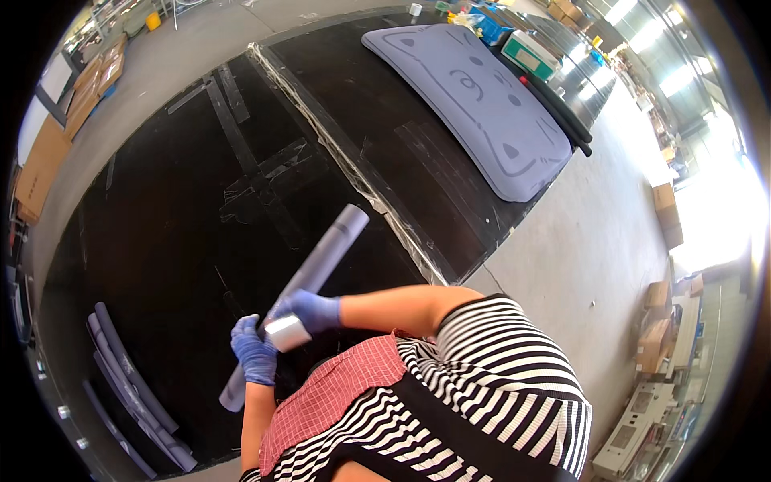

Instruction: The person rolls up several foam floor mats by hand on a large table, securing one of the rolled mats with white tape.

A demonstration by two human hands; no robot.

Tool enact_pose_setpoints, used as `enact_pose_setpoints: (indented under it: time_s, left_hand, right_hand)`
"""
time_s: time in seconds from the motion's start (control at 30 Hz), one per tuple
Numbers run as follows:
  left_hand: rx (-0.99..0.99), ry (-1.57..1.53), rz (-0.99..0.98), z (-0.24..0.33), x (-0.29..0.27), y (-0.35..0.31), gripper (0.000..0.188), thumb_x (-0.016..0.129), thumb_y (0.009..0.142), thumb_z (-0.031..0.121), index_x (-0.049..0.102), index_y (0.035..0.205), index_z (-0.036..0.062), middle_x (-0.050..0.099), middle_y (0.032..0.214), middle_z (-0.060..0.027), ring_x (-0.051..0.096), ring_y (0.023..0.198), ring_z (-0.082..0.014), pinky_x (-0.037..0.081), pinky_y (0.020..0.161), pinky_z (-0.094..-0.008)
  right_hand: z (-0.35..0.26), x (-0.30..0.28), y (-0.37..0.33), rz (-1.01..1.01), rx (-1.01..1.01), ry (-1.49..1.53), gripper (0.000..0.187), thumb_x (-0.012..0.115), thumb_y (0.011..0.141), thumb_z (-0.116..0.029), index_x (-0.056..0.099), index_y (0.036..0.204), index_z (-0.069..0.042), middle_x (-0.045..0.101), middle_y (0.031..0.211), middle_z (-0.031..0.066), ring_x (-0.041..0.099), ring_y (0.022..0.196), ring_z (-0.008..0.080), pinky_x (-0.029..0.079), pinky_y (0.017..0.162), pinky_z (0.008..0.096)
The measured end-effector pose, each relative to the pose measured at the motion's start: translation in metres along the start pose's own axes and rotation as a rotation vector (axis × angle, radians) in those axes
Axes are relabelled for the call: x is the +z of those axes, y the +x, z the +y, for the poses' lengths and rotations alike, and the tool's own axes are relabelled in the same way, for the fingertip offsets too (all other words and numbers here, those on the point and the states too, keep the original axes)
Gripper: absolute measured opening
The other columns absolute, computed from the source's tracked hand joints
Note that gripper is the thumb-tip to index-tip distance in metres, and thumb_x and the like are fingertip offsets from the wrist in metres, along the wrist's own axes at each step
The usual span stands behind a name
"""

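A grey-purple mat, rolled into a long tube [325,253], lies slanted on the black table before me. My left hand [254,351], in a blue glove, is closed at the lower part of this rolled mat; its fingertips are partly hidden. Just to the right, my right hand [312,311], also gloved in blue, is closed against the tube. Under its fingers is a white roll of tape [287,332], blurred by motion, close to the left hand.
Several similar rolled mats [136,386] lie at the table's left edge. Flat grey-purple mats [490,104] with a face pattern are stacked far right, beside black tubes [558,112] and a green-white box [530,56]. A taped seam [337,157] crosses the black table [161,209].
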State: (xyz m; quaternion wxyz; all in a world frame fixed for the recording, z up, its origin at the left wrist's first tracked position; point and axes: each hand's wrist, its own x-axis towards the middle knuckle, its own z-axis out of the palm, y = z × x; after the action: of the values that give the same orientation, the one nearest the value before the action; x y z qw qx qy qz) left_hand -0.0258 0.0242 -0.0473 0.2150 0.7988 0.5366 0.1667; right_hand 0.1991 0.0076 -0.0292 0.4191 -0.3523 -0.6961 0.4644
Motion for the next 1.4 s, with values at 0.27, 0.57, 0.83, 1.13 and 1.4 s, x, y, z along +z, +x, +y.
enact_pose_setpoints:
  time_s: [0.27, 0.57, 0.83, 1.13, 1.4]
  left_hand:
    - [-0.138, 0.565, -0.244, 0.04, -0.027, 0.063, 0.114, 0.08, 0.072, 0.062, 0.028, 0.154, 0.0013, 0.041, 0.153, -0.0216, 0.036, 0.145, -0.0376, 0.023, 0.122, -0.0488]
    - [-0.164, -0.138, -0.503, 0.037, -0.019, -0.01, 0.057, 0.088, 0.069, 0.043, 0.066, 0.108, 0.0076, 0.068, 0.103, -0.0187, 0.065, 0.095, -0.043, 0.054, 0.087, -0.0487]
    - [0.05, 0.523, 0.013, 0.013, 0.009, -0.017, 0.096, 0.081, 0.077, 0.047, 0.04, 0.146, -0.0037, 0.047, 0.146, -0.0281, 0.042, 0.138, -0.0446, 0.03, 0.118, -0.0543]
    - [0.125, 0.548, -0.026, -0.018, -0.004, 0.066, 0.035, 0.077, 0.081, 0.03, 0.059, 0.101, 0.0088, 0.063, 0.091, -0.0102, 0.066, 0.086, -0.0327, 0.053, 0.075, -0.0472]
    - [-0.112, -0.152, -0.057, 0.018, 0.001, -0.023, 0.059, 0.083, 0.072, 0.038, 0.066, 0.118, 0.0048, 0.064, 0.121, -0.0184, 0.059, 0.115, -0.0376, 0.048, 0.1, -0.0436]
  right_hand:
    - [0.027, -0.015, 0.12, 0.153, 0.092, -0.043, 0.03, 0.082, 0.079, -0.011, 0.075, 0.108, -0.01, 0.077, 0.1, 0.01, 0.075, 0.094, 0.0211, 0.058, 0.084, 0.0312]
    - [-0.017, 0.015, -0.07, 0.042, 0.555, 0.71, 0.031, 0.076, 0.087, -0.009, 0.071, 0.117, -0.003, 0.074, 0.106, 0.0091, 0.071, 0.1, 0.0186, 0.058, 0.088, 0.0334]
    - [0.027, -0.009, 0.074, 0.112, 0.181, -0.228, 0.033, 0.082, 0.079, -0.011, 0.075, 0.111, -0.013, 0.076, 0.105, 0.0099, 0.074, 0.1, 0.0258, 0.058, 0.09, 0.0347]
    - [-0.018, 0.01, 0.003, 0.136, 0.112, 0.002, 0.039, 0.083, 0.079, -0.009, 0.072, 0.116, -0.01, 0.075, 0.108, 0.0107, 0.073, 0.1, 0.0248, 0.057, 0.092, 0.0346]
    - [-0.014, 0.021, -0.048, 0.063, 0.34, 0.425, 0.034, 0.078, 0.085, -0.011, 0.069, 0.117, -0.004, 0.074, 0.105, 0.0107, 0.072, 0.098, 0.0236, 0.058, 0.089, 0.0351]
